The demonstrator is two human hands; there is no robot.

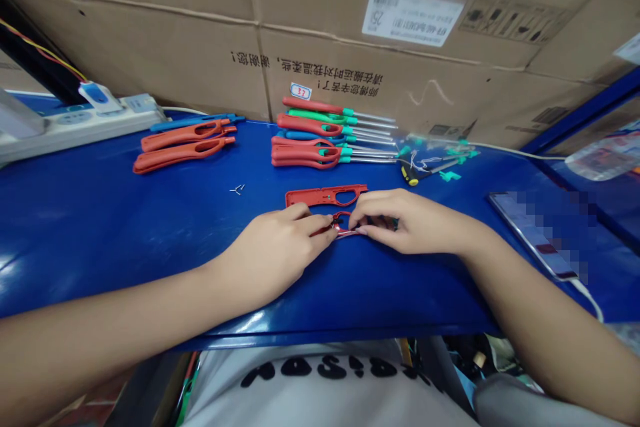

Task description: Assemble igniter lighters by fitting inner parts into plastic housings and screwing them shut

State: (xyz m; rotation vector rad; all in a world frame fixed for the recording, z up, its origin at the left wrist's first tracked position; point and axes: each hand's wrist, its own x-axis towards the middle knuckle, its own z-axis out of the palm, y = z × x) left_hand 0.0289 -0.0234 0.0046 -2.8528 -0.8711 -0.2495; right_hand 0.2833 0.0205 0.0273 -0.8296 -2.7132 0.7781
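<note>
My left hand (pixel 283 250) has its fingertips closed on the left part of a red lighter handle shell (pixel 343 215), low over the blue table. At the shell's right part, my right hand (pixel 407 220) pinches with thumb and fingers; they cover much of it, and any small part between them is hidden. Just behind both hands lies another red handle half (pixel 320 197), its hollow inside facing up and its trigger loop at the right. A few small silvery pins or screws (pixel 238 189) lie to the left.
Behind are several long-nosed lighters (pixel 307 152) with metal tubes, and orange handle shells (pixel 183 155) at left. A yellow-black tool (pixel 411 175) sits by small green pieces (pixel 450 176). A phone (pixel 533 233) is at right, a power strip (pixel 75 121) at left. Cardboard boxes (pixel 200 73) wall the back.
</note>
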